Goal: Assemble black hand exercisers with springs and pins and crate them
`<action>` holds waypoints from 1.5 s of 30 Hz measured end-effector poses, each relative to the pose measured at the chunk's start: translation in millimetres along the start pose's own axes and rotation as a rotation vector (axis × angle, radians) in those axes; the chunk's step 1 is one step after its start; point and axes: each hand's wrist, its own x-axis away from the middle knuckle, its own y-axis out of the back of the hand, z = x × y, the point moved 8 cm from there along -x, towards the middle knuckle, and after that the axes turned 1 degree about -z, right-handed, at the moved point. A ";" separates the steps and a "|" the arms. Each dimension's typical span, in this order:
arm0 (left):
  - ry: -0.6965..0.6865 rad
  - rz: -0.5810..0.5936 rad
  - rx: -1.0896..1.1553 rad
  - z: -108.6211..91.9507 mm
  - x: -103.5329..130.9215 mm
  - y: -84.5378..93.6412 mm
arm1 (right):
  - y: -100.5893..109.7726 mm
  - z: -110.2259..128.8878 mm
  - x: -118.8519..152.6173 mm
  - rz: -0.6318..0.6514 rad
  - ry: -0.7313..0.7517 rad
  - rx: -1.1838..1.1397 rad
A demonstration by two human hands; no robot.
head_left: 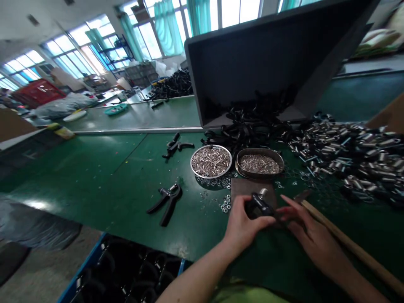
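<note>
1. Apparently half-built, the handgrip sits above the plate, on the desk's near right; its spring shows.
2. A seemingly whole second handgrip lies left; loose parts heap far right, unused.
3. Left hand pinches it; right hand's fingers blur beside it, hold unclear.
4. Its long axis slants far left to near right, blunt end pointing far left.

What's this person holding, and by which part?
The left hand holds a black part by its left side, between thumb and fingers. The right hand is at its right end; whether it grips is unclear.
</note>
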 end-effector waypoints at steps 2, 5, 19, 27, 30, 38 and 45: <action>-0.109 0.146 -0.042 -10.1 -1.8 -8.9 | -12.6 23.3 -16.2 0.038 -0.010 -0.150; -0.290 0.210 -0.223 -23.9 -35.1 19.8 | -18.5 34.4 -33.7 -0.011 0.001 -0.152; 0.362 -0.743 -0.751 73.1 -193.2 323.2 | -28.8 3.9 -35.1 -0.048 0.123 -0.037; -0.020 -0.852 -0.613 9.1 -130.6 329.8 | -8.9 11.5 -34.5 -0.050 -0.002 -0.129; -0.247 -0.758 -0.197 -13.9 -89.9 296.6 | -3.0 15.5 -33.4 -0.031 -0.083 -0.237; 0.274 0.026 0.775 8.9 -2.4 50.4 | 2.2 61.6 -29.8 0.010 -0.157 -0.594; 0.408 -0.003 0.830 10.4 12.2 5.6 | 8.6 79.9 -14.3 -0.050 -0.077 -0.563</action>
